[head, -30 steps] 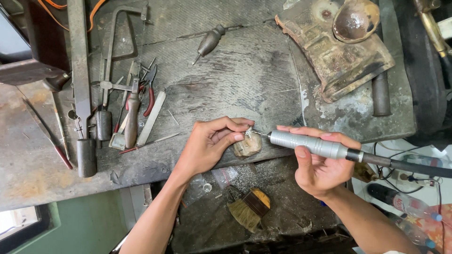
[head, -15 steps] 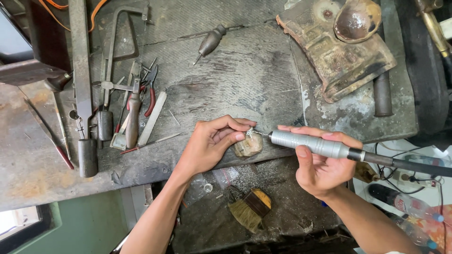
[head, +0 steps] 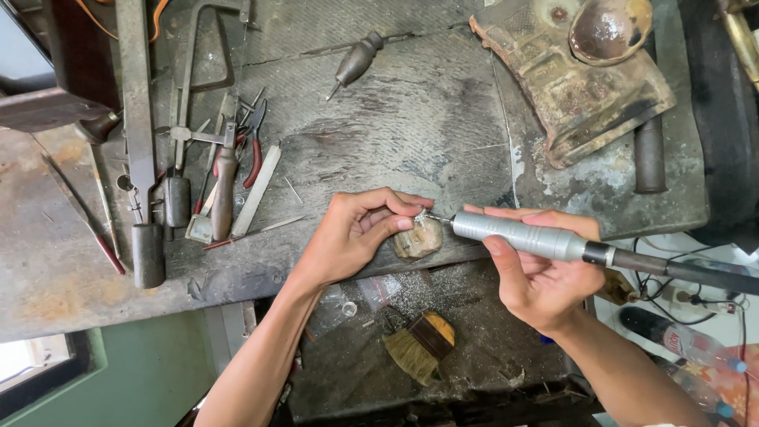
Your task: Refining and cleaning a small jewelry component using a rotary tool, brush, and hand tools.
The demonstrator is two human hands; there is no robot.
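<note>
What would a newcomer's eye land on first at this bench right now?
Most likely the two hands meeting at the front edge of the worn bench: the left hand pinches a tiny piece against a small wooden peg, and the right hand holds a silver rotary handpiece pointed at it. Next come the rusty metal block at upper right and the cluttered hand tools at left.

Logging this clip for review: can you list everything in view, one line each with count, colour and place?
rotary handpiece: one, silver, in the right hand, tip at the small piece
small piece: one, silvery, pinched by the left hand
bench peg: one, tan, at the bench edge
workbench: one, dark grey
pliers: one, red-handled, bench left
saw frame: one, dark, upper left
brush: one, tan bristles, tray below
rusty block: one, brown, upper right
left hand: one
right hand: one
</note>
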